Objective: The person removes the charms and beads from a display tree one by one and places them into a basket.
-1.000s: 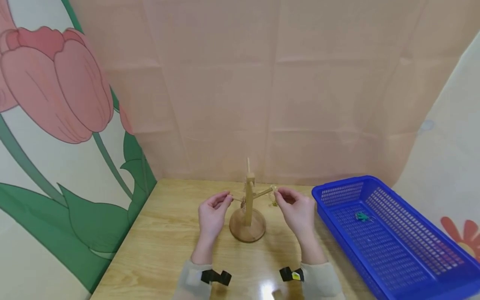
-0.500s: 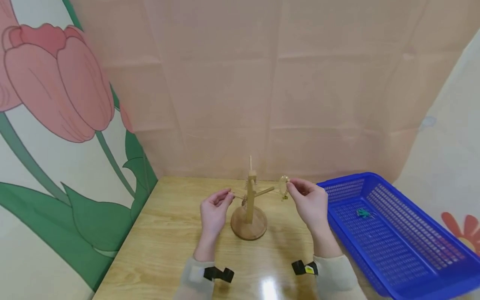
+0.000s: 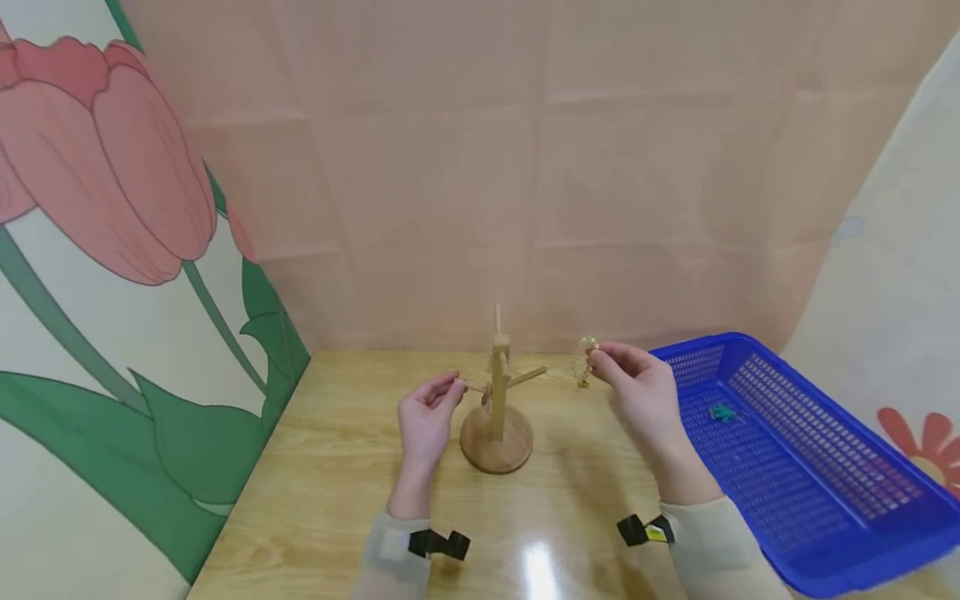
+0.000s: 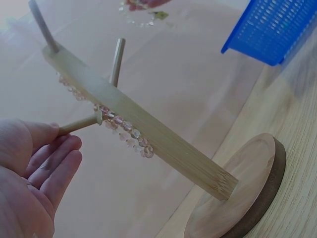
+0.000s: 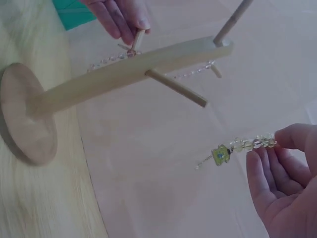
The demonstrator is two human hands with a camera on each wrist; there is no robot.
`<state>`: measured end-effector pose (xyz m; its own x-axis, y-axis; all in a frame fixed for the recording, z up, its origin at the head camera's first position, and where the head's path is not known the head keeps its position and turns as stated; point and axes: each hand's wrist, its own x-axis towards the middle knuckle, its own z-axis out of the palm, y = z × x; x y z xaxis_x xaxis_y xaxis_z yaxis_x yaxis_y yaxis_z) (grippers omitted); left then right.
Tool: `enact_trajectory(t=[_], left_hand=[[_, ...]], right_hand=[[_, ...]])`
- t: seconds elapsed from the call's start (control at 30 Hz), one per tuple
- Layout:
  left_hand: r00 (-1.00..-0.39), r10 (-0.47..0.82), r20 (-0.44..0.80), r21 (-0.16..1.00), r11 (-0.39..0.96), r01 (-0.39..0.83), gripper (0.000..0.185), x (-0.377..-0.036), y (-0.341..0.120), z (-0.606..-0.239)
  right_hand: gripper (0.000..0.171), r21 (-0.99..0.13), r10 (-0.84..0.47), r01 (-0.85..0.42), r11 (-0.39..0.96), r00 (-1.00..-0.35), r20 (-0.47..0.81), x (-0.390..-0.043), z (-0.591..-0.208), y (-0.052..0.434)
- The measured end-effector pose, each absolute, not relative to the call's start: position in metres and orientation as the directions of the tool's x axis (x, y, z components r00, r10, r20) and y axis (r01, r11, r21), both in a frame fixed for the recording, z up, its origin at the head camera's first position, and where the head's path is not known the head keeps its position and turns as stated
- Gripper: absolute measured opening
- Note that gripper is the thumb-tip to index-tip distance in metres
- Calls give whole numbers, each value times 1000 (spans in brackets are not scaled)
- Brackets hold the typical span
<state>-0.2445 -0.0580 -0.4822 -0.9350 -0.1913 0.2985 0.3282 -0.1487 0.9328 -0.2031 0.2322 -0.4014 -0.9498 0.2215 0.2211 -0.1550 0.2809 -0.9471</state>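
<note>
A wooden peg stand [image 3: 497, 417] with a round base stands mid-table. My left hand [image 3: 426, 414] pinches the tip of its left peg [image 4: 79, 125], where a string of clear pink beads [image 4: 126, 135] hangs against the post. My right hand [image 3: 637, 385] holds a pale yellow bead bracelet [image 3: 584, 359] in the air, right of the bare right peg [image 3: 528, 377]. In the right wrist view the bracelet [image 5: 237, 146] dangles from my fingertips with a small green charm, clear of the peg [image 5: 177, 89].
A blue plastic basket [image 3: 817, 508] lies on the right side of the wooden table [image 3: 315, 500], with a small green item [image 3: 722, 412] inside. A pink paper backdrop rises behind the table, and a tulip mural is at left.
My right hand has drawn the yellow bracelet off the right peg and carried it up and to the right. My left hand has stayed on the left peg.
</note>
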Motion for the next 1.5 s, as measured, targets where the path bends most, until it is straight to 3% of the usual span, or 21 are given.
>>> enact_trajectory(t=[0.13, 0.4, 1.23, 1.5], left_hand=[[-939, -190, 286, 938, -146, 316, 21, -242, -55, -483], [-935, -193, 298, 935, -137, 326, 21, -243, -52, -481], [-927, -210, 311, 931, -126, 341, 17, -243, -50, -482], [-931, -205, 302, 936, -124, 330, 24, -243, -50, -481]], right_hand=[[45, -952, 207, -128, 277, -960, 189, -198, -398, 245], [41, -941, 182, -205, 268, -949, 259, -198, -394, 261], [39, -861, 178, -210, 463, -930, 323, -188, -384, 299], [41, -844, 219, -178, 505, -920, 325, -193, -374, 325]])
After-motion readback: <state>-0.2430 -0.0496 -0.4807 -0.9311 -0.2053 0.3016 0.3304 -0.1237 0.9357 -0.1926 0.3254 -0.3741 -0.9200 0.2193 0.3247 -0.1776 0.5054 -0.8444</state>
